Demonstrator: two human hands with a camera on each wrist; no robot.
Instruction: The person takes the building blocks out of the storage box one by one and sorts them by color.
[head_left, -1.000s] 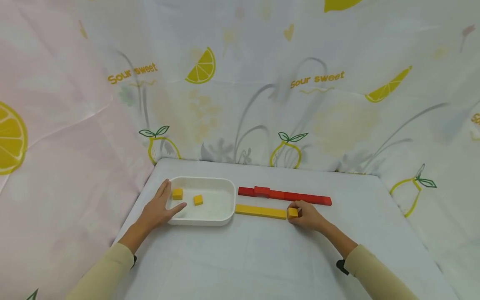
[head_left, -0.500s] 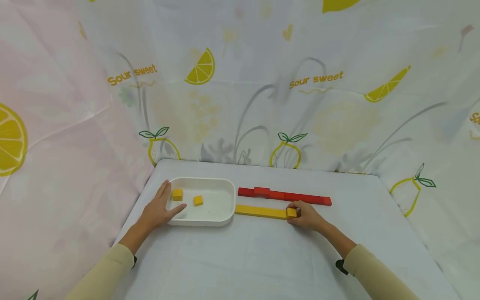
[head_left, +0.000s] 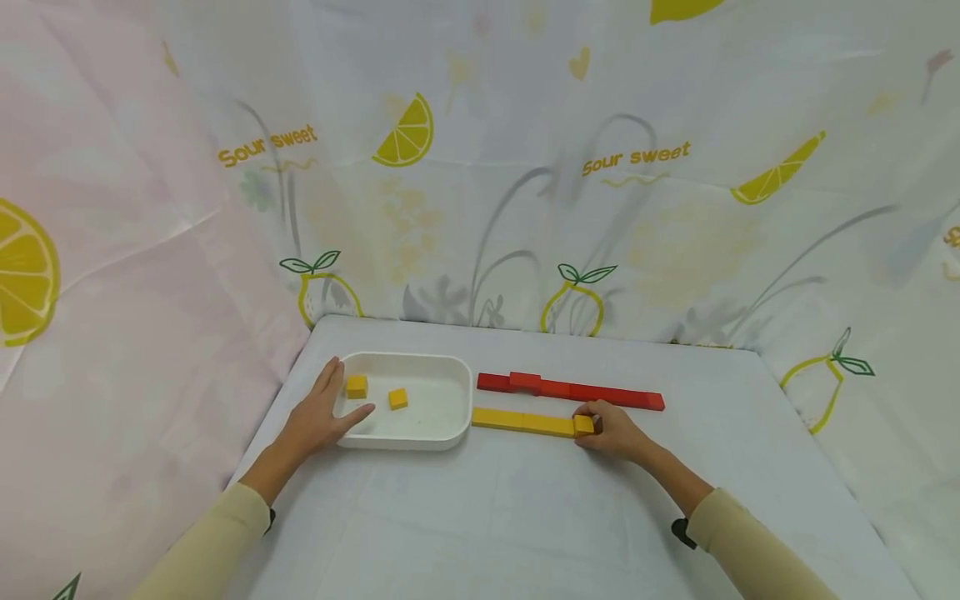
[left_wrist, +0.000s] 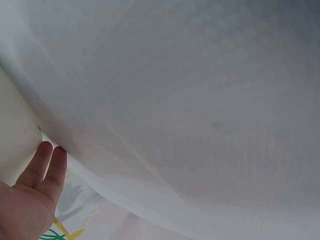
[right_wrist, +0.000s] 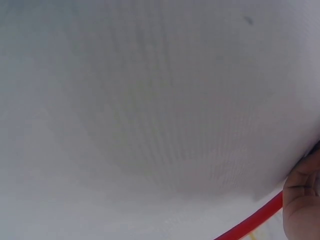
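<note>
My right hand (head_left: 612, 431) pinches a small yellow block (head_left: 583, 426) at the right end of a straight yellow row (head_left: 521, 422) on the white table. That block touches the row's end. In the right wrist view only part of the hand (right_wrist: 301, 200) shows, beside a red strip (right_wrist: 252, 221). At the left, my left hand (head_left: 315, 419) rests against the left side of a white tray (head_left: 405, 444), fingers straight and thumb over its rim. Two yellow blocks lie in the tray, a left block (head_left: 356, 387) and a right block (head_left: 398, 399).
Behind the yellow row runs a red row of blocks (head_left: 607, 394), with one block (head_left: 524, 382) standing out of line near its left end. The white table (head_left: 480, 517) is backed by a lemon-print curtain (head_left: 480, 208).
My right hand has moved slightly left with the yellow block, closing the small gap to the row. The left hand stays at the tray.
</note>
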